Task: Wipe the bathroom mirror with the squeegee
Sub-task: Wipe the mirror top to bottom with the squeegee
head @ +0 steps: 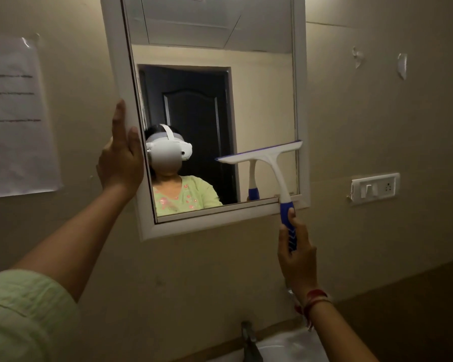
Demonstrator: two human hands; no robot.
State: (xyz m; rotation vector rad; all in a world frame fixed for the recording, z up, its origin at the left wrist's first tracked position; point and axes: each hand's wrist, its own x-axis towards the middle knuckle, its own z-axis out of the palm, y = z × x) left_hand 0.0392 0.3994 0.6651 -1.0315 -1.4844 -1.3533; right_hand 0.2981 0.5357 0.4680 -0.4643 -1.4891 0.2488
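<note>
Against mirror [259,105], right hand's [297,259] squeegee [267,158].

Head view, close, angled up at wall mirror [215,100].

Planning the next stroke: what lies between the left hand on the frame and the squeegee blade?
In the head view, only mirror glass lies between the left hand and the squeegee blade; nothing rests on it.

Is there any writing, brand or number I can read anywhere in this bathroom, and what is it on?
Paper sheet on the wall left of the mirror: several printed lines, too blurred to read.
Squeegee: no brand or label visible.
Switch plate right of the mirror: no legible marking.
Nothing else carries text.
</note>
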